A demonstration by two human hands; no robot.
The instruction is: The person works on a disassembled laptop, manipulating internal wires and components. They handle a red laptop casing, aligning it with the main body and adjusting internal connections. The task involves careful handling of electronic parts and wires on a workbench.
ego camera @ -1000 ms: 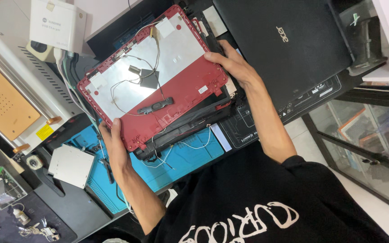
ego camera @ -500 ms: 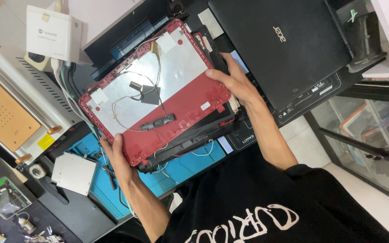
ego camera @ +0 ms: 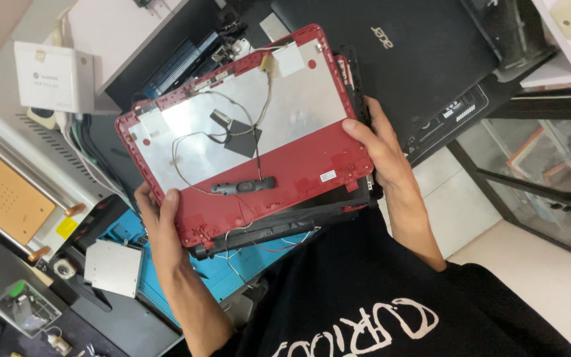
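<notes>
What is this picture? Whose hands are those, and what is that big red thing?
The picture comes from a camera worn on a person's head, looking down at their own two hands. The left hand and the right hand hold a red laptop lid, opened up so you see its silvery inside with thin wires and a small black bar. Black laptop parts sit stacked under it. Below is a blue work mat with a flat silver drive beside it. Another closed black laptop lies farther away.

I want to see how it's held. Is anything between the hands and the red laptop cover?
Nothing visible: the left hand and the right hand grip opposite edges of the red laptop cover directly.
</notes>
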